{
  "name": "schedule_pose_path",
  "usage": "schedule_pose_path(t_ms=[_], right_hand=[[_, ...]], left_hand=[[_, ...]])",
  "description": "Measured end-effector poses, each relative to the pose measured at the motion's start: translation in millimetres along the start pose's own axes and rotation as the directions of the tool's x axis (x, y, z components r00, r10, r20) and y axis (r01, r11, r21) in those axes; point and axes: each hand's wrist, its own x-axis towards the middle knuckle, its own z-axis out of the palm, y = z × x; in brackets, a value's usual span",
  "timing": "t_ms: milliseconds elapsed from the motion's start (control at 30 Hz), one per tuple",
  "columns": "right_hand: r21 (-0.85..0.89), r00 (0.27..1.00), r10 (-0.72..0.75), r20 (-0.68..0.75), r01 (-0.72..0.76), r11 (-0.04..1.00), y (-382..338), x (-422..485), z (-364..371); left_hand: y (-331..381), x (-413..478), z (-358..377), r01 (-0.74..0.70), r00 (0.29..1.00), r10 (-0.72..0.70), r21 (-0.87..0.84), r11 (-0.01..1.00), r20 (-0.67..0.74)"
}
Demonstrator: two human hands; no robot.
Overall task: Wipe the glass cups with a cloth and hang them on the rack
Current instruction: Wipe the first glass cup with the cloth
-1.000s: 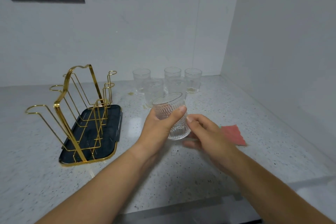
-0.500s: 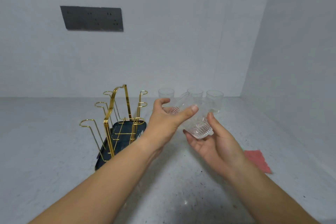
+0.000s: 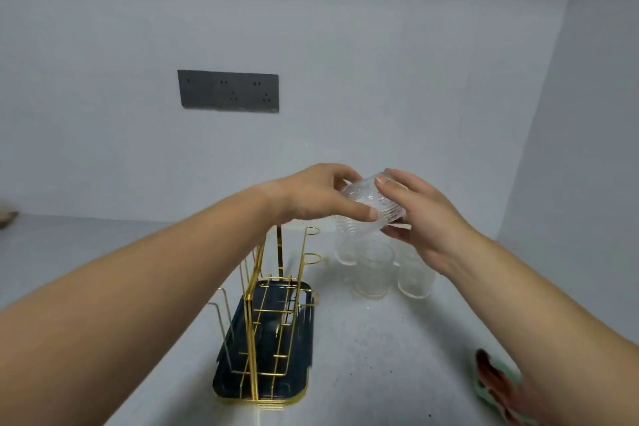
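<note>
Since a second ago the ribbed glass cup (image 3: 371, 204) has been raised and tipped sideways, gripped by curled fingers of the left hand (image 3: 318, 197) and right hand (image 3: 422, 218) above the standing cups (image 3: 375, 270), right of the rack (image 3: 266, 304), with the cloth (image 3: 491, 380) unheld, so hanging appears imminent.

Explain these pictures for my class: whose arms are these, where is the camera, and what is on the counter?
No machine here: a person works bare-handed, and a camera on their head looks forward and down. The left hand and right hand together hold one ribbed cup, tilted, in the air. On the counter are a gold rack on a dark tray, no cup on it, more cups beside it, and a cloth by the right forearm.
</note>
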Motion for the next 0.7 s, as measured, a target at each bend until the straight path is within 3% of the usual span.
schedule_pose_path(t_ms=[167, 467, 700], right_hand=[[-0.165, 0.995, -0.098, 0.031, 0.102, 0.981, -23, 41, 35], [-0.251, 0.952, -0.232, 0.2, 0.278, 0.927, -30, 109, 138], [-0.442, 0.923, -0.146, 0.356, 0.304, 0.844, 3, 131, 186]], left_hand=[[-16, 16, -39, -0.021, 0.999, 0.022, 0.043, 0.999, -0.031], [-115, 8, -97, -0.16, 0.916, 0.016, -0.33, 0.93, -0.4], [-195, -11, -105, -0.124, 0.917, -0.069, -0.445, 0.887, -0.393]])
